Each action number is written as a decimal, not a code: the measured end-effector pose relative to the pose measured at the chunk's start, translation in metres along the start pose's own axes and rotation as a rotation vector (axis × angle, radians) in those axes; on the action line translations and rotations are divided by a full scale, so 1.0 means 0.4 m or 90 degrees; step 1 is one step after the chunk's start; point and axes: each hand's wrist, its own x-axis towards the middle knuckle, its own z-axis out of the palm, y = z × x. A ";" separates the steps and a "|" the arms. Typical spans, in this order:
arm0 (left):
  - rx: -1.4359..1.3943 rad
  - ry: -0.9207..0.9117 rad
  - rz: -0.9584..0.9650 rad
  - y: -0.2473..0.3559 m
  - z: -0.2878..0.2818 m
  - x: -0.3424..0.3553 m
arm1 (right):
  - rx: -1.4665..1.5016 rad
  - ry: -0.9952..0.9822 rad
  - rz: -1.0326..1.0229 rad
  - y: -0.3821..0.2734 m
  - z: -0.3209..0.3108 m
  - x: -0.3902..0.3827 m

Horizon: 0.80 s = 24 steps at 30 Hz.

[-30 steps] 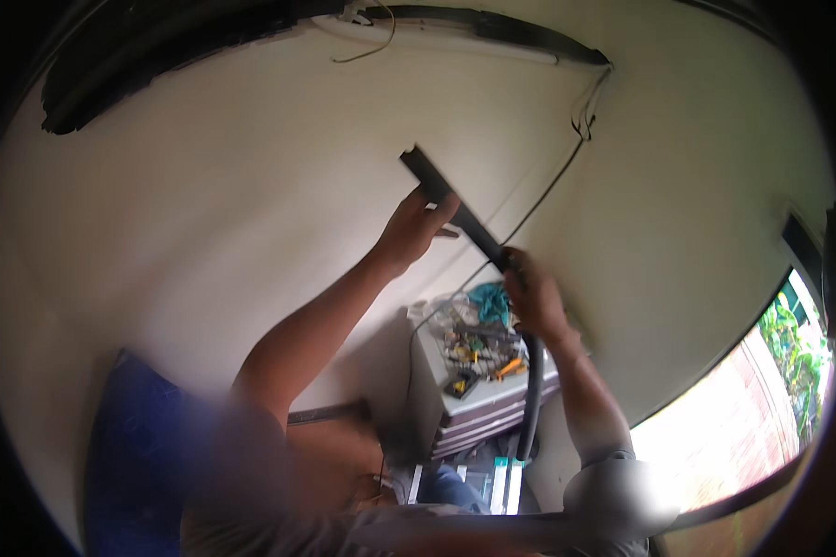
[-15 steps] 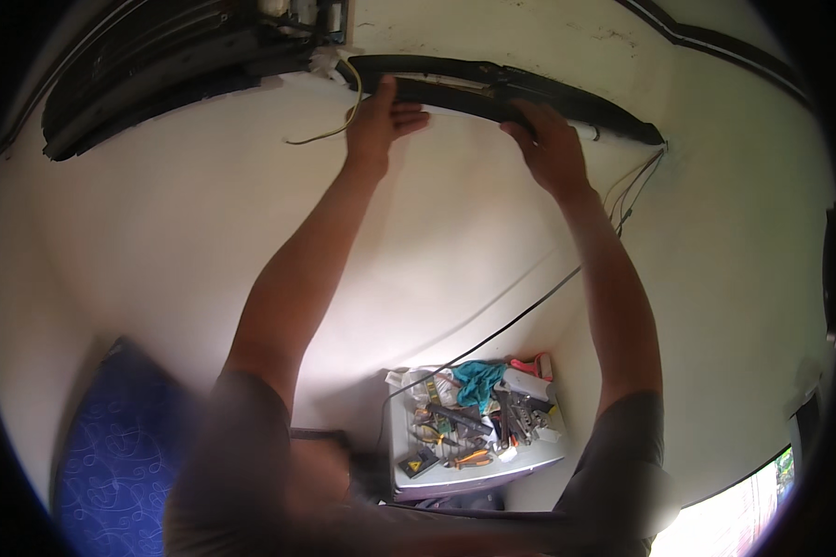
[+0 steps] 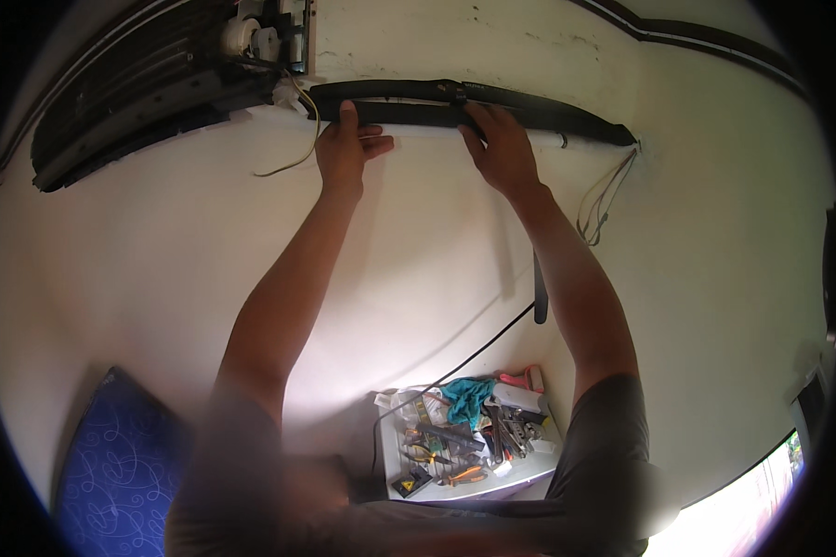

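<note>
A long black panel [image 3: 492, 104] is held flat against the white wall [image 3: 139, 269], high up at about 12 o'clock in the view, running from the open wall unit [image 3: 158, 88] at 11 o'clock toward 1 o'clock. The left hand [image 3: 348, 148] is pressed on the panel's lower edge near its left end, fingers together and pointing up, the thumb spread to the side. The right hand [image 3: 502, 148] is laid on the panel's middle, fingers extended and slightly spread over its face. A yellowish wire [image 3: 302, 139] is seen hanging from the unit just beside the left hand. Thin loose wires [image 3: 604, 200] dangle below the panel's right end. A black cable [image 3: 483, 343] is run down the wall toward 6 o'clock, where a white tray of hand tools [image 3: 464, 436] is set. A blue patterned cushion [image 3: 121, 464] is seen at 8 o'clock.
</note>
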 end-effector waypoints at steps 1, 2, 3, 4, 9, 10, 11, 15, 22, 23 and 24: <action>0.037 -0.045 -0.017 0.016 0.000 -0.032 | 0.012 -0.006 -0.007 -0.009 -0.019 0.002; 0.073 -0.089 -0.034 0.035 -0.001 -0.073 | 0.019 -0.028 0.011 -0.025 -0.043 0.006; 0.309 -0.122 0.006 0.051 -0.001 -0.124 | 0.030 -0.064 -0.009 -0.046 -0.077 0.002; 0.558 -0.147 0.023 0.061 -0.001 -0.189 | 0.036 -0.115 -0.002 -0.072 -0.123 -0.016; 0.823 -0.270 0.704 0.132 -0.045 -0.394 | 0.213 -0.263 -0.045 -0.278 -0.283 -0.173; 0.841 -0.349 0.574 0.141 -0.054 -0.418 | 0.226 -0.266 -0.043 -0.317 -0.292 -0.202; 0.859 -0.476 0.367 0.149 -0.063 -0.431 | 0.223 -0.280 -0.023 -0.345 -0.301 -0.225; 0.724 -0.636 0.192 0.174 -0.092 -0.486 | 0.245 -0.355 -0.018 -0.414 -0.309 -0.280; 0.720 -0.708 -0.096 0.170 -0.141 -0.544 | 0.186 -0.357 -0.010 -0.504 -0.307 -0.400; 0.705 -0.728 -0.088 0.163 -0.144 -0.555 | 0.191 -0.358 -0.009 -0.513 -0.313 -0.407; 0.691 -0.748 -0.076 0.161 -0.147 -0.570 | 0.192 -0.400 0.005 -0.526 -0.327 -0.414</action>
